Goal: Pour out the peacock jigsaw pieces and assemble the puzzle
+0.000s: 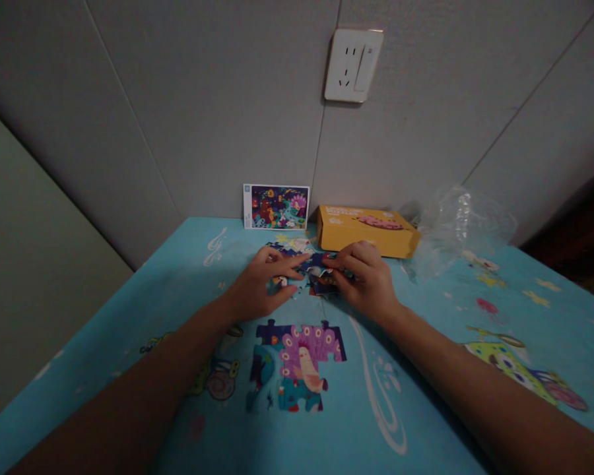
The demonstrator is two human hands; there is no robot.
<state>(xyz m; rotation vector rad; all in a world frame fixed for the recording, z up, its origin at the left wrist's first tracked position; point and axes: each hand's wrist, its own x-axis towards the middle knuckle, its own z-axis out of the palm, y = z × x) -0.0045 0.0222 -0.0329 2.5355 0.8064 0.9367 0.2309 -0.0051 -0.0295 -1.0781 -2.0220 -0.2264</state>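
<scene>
My left hand [260,284] rests over a cluster of dark, colourful jigsaw pieces [315,262], its fingers stretched out and apart. At the right side of that cluster, my right hand [369,277] pinches a jigsaw puzzle piece [324,271] between thumb and fingers. Both hands partly cover the pieces there. Nearer to me lies a joined puzzle section [304,369] with a pink, frilly shape and a pale figure on teal. Its outline is uneven, with knobs and gaps along the edges.
A printed picture card [277,206] leans against the wall behind the pieces. To its right sits a yellow box [366,231], with a crumpled clear plastic bag [455,227] beside it. The blue patterned tablecloth [416,409] covers the table. A socket [354,66] is on the wall.
</scene>
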